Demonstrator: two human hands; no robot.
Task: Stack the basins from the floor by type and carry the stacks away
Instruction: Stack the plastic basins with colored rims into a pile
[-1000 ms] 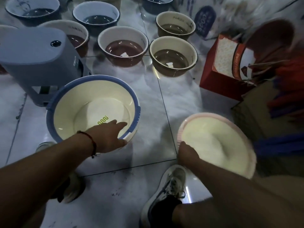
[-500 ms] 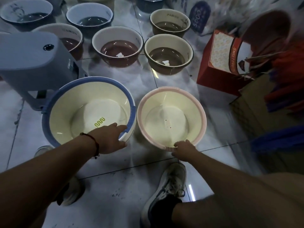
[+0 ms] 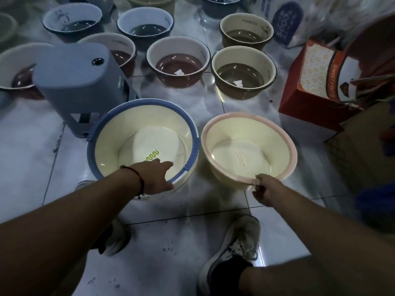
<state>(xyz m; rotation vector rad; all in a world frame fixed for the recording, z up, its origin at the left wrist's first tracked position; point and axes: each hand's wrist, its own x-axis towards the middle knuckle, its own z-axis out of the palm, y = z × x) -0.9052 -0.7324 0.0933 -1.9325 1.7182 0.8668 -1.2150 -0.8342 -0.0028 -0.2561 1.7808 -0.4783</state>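
Left hand (image 3: 155, 177): grips the near rim of the blue basin (image 3: 119, 124), fingers inside the bowl, thumb over the edge; a red cord sits round the wrist.
Right hand (image 3: 266, 190): pinches the near rim of the pink basin (image 3: 292, 150), fingers curled under the lip.
Blue basin: cream inside with a blue rim and side handles, a green squiggle mark on its bottom; it stands on the floor (image 3: 213, 124) just left of the pink basin, the two rims nearly touching.
Pink basin: cream inside, pale pink rim, a small red mark on its bottom; whether it rests flat or is slightly raised at the near edge I cannot tell.
Stool (image 3: 74, 73): grey-blue plastic, tilted, just behind and left of the blue basin.
Brown basins (image 3: 178, 50): a row further back on the floor with white walls and reddish bottoms; the middle one carries a white label.
Olive basins (image 3: 243, 58): two, to the right of the brown ones, one behind the other.
Dark basins (image 3: 145, 18): further back still, with bluish-black bottoms.
Red box (image 3: 310, 97): stands at the right, well apart from the pink basin.
Shoes (image 3: 230, 257): both on the floor tiles under the arms.
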